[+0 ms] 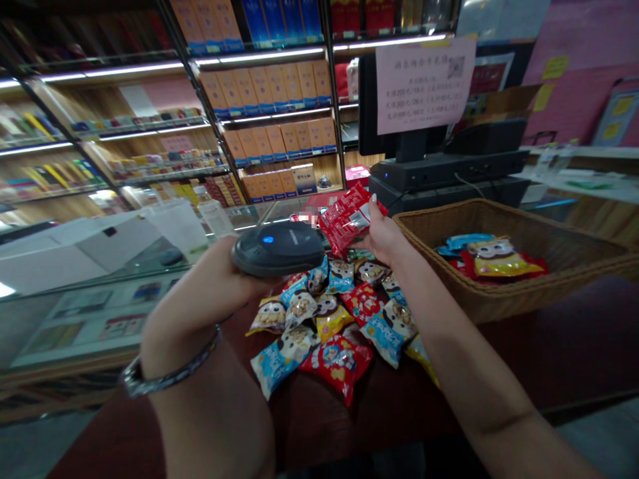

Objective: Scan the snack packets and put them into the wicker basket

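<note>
My left hand (pixel 244 279) is closed under a black barcode scanner (pixel 279 247) with a lit blue dot; its fingers are mostly hidden behind the scanner. Just right of it, my right hand (pixel 382 233) grips a red snack bag (pixel 347 223), its printed back and pale label turned toward me. The scanner's head is close to this bag. Below both hands, several snack bags lie heaped on the dark red counter (pixel 319 432): a blue bag (pixel 284 356), a yellow bag (pixel 332 316) and a red bag (pixel 339 362) among them.
At the right stands a wicker basket (pixel 479 299) with a few snack bags (pixel 492 256) inside. Behind it are a monitor with a paper notice (pixel 424 83) and black till equipment (pixel 449 173). A glass display case (pixel 74 319) and white box (pixel 64 249) are at left. Stocked shelves (pixel 269 110) line the back.
</note>
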Demonstrator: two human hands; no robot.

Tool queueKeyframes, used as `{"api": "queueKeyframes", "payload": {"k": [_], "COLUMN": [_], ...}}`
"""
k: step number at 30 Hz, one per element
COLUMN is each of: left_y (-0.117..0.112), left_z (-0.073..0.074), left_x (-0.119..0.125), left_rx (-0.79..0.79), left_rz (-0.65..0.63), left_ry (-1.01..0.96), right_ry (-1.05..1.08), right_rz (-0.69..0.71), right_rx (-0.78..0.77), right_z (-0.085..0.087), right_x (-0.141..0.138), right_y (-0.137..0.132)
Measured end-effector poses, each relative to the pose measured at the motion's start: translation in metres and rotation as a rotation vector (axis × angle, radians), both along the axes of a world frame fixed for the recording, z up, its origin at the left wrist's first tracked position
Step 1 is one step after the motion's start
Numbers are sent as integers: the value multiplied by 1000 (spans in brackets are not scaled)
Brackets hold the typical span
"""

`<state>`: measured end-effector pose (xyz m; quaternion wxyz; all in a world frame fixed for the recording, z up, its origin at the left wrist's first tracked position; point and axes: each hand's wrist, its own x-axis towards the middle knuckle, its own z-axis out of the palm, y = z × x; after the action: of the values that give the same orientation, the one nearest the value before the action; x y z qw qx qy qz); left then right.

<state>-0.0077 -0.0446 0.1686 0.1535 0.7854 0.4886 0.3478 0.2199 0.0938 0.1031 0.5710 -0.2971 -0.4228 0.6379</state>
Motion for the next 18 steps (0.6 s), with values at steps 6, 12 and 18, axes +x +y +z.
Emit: {"api": "queueKeyframes", "payload": {"k": [6,12,18], "left_y": [2,-7,-7], "left_z": [0,-1,-2], "left_x": [4,2,-2], "left_rx": [66,81,102], "left_rz": [-17,53,41], "left_ry": [-19,-8,4], "right_ry": [-8,-69,-181], "right_rz": [-6,-56,-162], "right_rx": [135,189,217], "right_z": [-7,-9,-1], "right_x": [1,4,0], "right_y": [6,7,0]}}
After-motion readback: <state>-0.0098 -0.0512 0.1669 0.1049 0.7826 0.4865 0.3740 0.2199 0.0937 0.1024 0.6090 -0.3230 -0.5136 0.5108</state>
